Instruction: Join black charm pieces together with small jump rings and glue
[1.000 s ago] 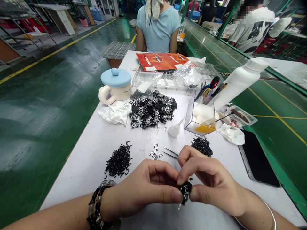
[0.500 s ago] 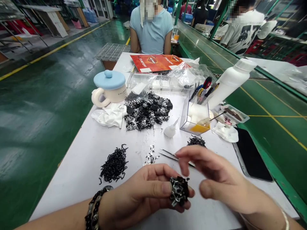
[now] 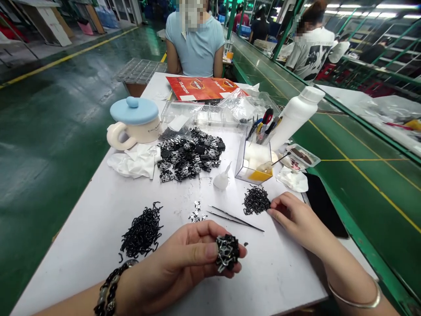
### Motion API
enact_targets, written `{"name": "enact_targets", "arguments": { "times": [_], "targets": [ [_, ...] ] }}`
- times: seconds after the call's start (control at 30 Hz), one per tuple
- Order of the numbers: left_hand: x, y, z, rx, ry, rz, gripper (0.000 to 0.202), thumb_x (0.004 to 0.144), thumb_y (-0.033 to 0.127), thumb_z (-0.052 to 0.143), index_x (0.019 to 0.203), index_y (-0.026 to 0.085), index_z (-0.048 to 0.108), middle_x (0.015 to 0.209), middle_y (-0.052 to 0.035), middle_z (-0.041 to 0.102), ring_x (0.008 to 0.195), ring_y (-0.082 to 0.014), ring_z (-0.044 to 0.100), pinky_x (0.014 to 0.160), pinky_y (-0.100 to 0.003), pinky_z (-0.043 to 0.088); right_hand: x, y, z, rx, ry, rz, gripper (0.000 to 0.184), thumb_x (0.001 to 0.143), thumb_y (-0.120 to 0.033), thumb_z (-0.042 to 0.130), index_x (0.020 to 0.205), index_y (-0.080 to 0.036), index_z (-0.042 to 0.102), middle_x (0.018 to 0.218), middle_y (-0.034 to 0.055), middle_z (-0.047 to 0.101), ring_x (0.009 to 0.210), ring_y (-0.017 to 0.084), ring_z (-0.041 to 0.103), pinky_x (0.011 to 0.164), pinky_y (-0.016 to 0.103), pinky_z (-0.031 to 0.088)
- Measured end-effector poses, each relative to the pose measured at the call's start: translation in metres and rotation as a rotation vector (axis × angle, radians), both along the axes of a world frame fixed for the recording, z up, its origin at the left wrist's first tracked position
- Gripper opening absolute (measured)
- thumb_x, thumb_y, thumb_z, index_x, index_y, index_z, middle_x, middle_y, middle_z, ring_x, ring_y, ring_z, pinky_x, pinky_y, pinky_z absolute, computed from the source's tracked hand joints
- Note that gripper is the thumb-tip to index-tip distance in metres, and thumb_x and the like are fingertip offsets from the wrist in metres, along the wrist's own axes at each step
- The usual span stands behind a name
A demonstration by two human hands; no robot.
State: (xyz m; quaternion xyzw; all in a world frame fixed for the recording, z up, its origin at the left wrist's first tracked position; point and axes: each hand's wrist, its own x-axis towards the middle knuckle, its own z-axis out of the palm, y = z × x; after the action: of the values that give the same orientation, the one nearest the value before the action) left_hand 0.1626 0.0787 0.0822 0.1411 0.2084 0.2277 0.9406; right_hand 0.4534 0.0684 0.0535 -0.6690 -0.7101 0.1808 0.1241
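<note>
A white-topped workbench (image 3: 276, 281) carries a heap of thin black wire pieces (image 3: 255, 200) just beside the right hand (image 3: 296, 217), slim steel tweezers (image 3: 235, 218) between both hands, and a larger black wire heap (image 3: 142, 230) beyond the left hand (image 3: 184, 259).

A factory workshop, with a green-painted floor (image 3: 49, 184) and a long white workbench (image 3: 276, 272).

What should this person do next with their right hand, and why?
Probably pinch a few pieces from the small black pile with the right hand. Its fingertips are right at that pile's edge, while the left hand is holding up a black-and-silver cluster.
</note>
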Motion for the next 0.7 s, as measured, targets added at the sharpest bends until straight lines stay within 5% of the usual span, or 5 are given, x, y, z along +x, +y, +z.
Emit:
{"name": "enact_targets", "arguments": {
  "times": [0.33,0.53,0.7],
  "targets": [
    [0.0,0.001,0.003,0.009,0.024,0.009,0.02,0.072,0.017,0.073,0.09,0.011,0.064,0.095,-0.0129,0.07,0.08,-0.0163,0.068,0.074,-0.024,0.05,0.0,0.0,0.002,0.013,0.12,0.051,0.013,0.086,-0.027,0.05,0.077,-0.018,0.054,0.078,0.0016,0.054,0.063,0.01,0.048,0.054,0.022,0.038],
    [0.0,0.001,0.001,0.028,0.019,0.011,0.019,0.073,0.017,0.071,0.09,0.011,0.064,0.095,-0.0128,0.07,0.08,-0.0159,0.068,0.076,-0.024,0.05,0.002,-0.006,0.003,0.191,0.283,0.005,0.006,0.08,-0.021,0.058,0.077,-0.017,0.054,0.084,0.0023,0.061,0.081,0.013,0.058,0.072,0.024,0.046],
    [0.001,0.002,0.0,0.027,0.013,0.027,0.018,0.073,0.017,0.072,0.088,0.011,0.064,0.094,-0.0129,0.07,0.079,-0.0153,0.067,0.076,-0.025,0.05,-0.007,-0.005,0.013,0.229,0.408,0.102,0.004,0.08,-0.019,0.062,0.081,-0.021,0.059,0.08,-0.0016,0.062,0.075,0.009,0.059,0.068,0.02,0.048]
  ]
}}
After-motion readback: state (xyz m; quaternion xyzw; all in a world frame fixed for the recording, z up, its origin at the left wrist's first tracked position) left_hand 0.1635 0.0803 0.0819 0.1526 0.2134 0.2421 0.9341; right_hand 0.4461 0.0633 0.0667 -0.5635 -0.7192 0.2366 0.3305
